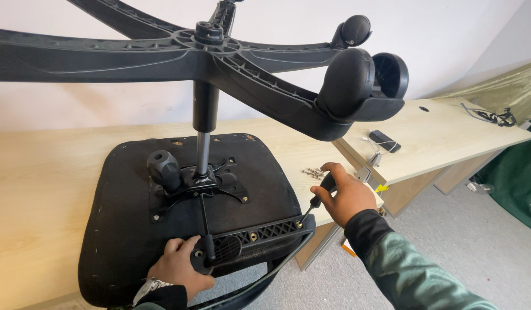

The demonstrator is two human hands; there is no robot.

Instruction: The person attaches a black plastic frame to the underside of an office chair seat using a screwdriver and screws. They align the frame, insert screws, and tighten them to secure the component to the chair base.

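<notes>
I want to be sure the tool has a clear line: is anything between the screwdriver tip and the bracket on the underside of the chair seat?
Nothing visible does. The right hand holds the screwdriver with its tip right at the end of the black bracket, while the left hand steadies the bracket's other end.

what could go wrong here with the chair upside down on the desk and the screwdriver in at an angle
The screwdriver in the right hand meets the bracket at a slant, so it may slip off the screw. The seat overhangs the desk edge, steadied only by the left hand, so it could tip. Loose screws near the edge might roll off.
</notes>
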